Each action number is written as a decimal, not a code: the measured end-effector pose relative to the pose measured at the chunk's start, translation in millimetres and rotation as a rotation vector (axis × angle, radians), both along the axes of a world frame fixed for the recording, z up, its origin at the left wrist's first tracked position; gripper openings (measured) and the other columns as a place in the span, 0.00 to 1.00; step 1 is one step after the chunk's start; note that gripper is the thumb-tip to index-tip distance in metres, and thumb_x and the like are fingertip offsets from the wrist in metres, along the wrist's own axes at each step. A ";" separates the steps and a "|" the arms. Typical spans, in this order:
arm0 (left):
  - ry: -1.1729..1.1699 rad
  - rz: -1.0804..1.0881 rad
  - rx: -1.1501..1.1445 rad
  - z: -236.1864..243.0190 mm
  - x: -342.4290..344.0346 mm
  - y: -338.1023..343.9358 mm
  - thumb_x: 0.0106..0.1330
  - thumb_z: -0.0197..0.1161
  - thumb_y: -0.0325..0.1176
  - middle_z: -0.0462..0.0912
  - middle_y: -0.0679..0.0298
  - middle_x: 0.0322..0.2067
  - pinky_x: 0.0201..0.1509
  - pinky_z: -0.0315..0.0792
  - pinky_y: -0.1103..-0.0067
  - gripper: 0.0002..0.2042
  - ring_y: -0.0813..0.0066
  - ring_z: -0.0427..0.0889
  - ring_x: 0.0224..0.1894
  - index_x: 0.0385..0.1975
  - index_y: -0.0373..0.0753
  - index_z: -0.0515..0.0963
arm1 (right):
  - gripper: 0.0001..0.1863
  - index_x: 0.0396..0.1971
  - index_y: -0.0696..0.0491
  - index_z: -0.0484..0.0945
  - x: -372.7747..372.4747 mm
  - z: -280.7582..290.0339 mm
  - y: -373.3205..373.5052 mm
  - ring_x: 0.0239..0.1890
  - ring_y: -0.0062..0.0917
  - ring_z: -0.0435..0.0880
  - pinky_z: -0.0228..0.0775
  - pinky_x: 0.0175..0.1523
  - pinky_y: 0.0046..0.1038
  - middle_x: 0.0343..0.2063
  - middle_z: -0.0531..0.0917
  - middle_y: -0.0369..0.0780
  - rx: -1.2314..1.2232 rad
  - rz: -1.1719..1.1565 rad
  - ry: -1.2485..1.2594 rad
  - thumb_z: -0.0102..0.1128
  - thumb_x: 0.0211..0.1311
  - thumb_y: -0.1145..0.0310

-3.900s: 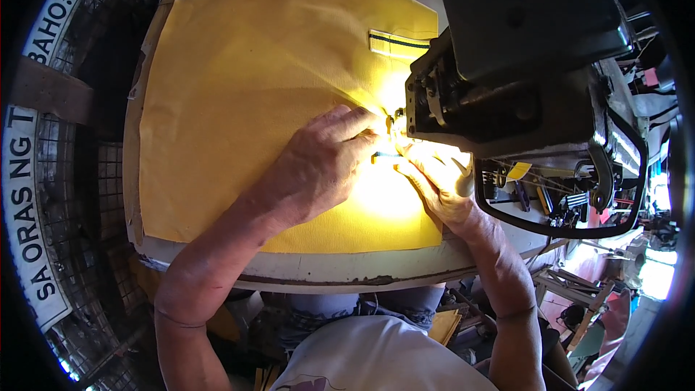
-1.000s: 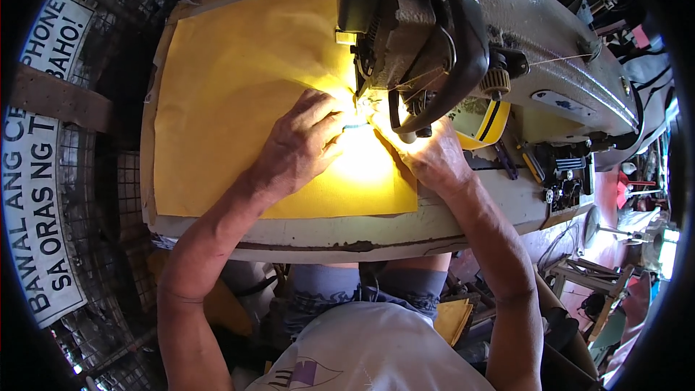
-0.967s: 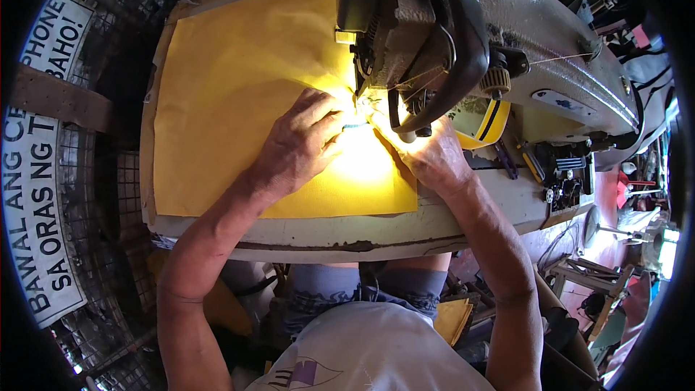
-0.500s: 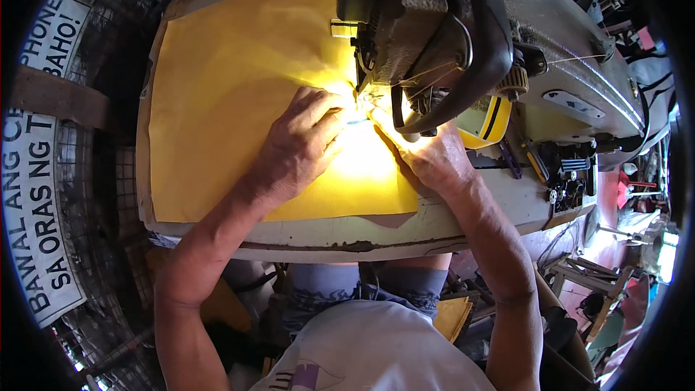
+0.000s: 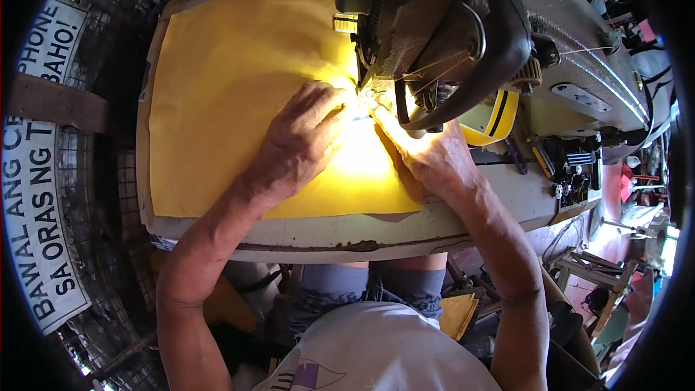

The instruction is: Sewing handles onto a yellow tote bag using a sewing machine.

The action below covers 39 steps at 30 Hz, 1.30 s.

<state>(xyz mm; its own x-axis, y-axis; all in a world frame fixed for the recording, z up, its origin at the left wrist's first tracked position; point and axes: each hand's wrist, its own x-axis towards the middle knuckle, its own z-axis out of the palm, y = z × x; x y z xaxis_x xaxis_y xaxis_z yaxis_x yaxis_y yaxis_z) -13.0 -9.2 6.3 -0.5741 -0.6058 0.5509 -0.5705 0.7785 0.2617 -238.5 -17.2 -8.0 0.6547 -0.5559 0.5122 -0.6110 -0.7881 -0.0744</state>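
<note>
A large yellow sheet, apparently fabric (image 5: 217, 137), lies flat under the head of a sewing machine (image 5: 427, 22). My left hand (image 5: 304, 134) rests on it just left of the needle area, fingers curled and pinched together; glare hides what they hold. From the other side my right hand (image 5: 434, 152) reaches in beneath the machine head. Its forefinger stretches flat toward the needle, touching the work, while the machine partly covers its other fingers. Between the hands, a small bluish striped edge shows in the bright lamp light. The needle itself is lost in glare.
A yellow strap with a black stripe (image 5: 499, 119) loops right of the machine head. Tools (image 5: 539, 159) and small metal parts (image 5: 579, 166) lie farther right on the table (image 5: 347, 240). Wire mesh and a white sign (image 5: 43, 224) stand at left. Yellow pieces (image 5: 457, 313) sit below the table.
The view has shifted slightly, so the machine head appears a little farther right. Both hands keep nearly the same place at the needle, and the yellow sheet shows little movement.
</note>
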 end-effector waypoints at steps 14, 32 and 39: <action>-0.032 -0.035 0.055 6.7 5.4 -4.2 0.54 0.65 0.24 0.79 0.58 0.40 0.52 0.77 0.69 0.12 0.60 0.80 0.45 0.39 0.31 0.80 | 0.11 0.36 0.54 0.78 -8.6 -0.1 -2.3 0.28 0.36 0.82 0.73 0.37 0.36 0.24 0.80 0.43 0.134 -0.010 0.182 0.60 0.50 0.74; -0.015 -0.033 0.035 2.6 6.7 -18.5 0.49 0.64 0.20 0.79 0.57 0.40 0.54 0.76 0.69 0.14 0.60 0.79 0.47 0.38 0.30 0.80 | 0.13 0.41 0.57 0.81 -46.4 36.9 26.7 0.56 0.40 0.76 0.69 0.59 0.43 0.47 0.79 0.47 0.201 -0.099 0.100 0.64 0.55 0.72; -0.090 -0.012 0.012 -4.4 7.8 -27.0 0.49 0.61 0.19 0.79 0.56 0.44 0.61 0.73 0.68 0.16 0.58 0.79 0.50 0.41 0.29 0.80 | 0.19 0.61 0.60 0.74 -221.0 170.0 57.6 0.63 0.35 0.76 0.64 0.69 0.39 0.58 0.79 0.45 -0.163 -0.702 -0.071 0.47 0.73 0.75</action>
<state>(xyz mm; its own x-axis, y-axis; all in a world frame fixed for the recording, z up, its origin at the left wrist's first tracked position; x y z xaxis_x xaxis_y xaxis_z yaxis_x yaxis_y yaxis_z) -5.2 -36.2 2.0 -0.6278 -0.6051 0.4896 -0.5829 0.7823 0.2194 -459.4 40.4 162.0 0.1336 -0.7458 0.6527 -0.9752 -0.2162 -0.0474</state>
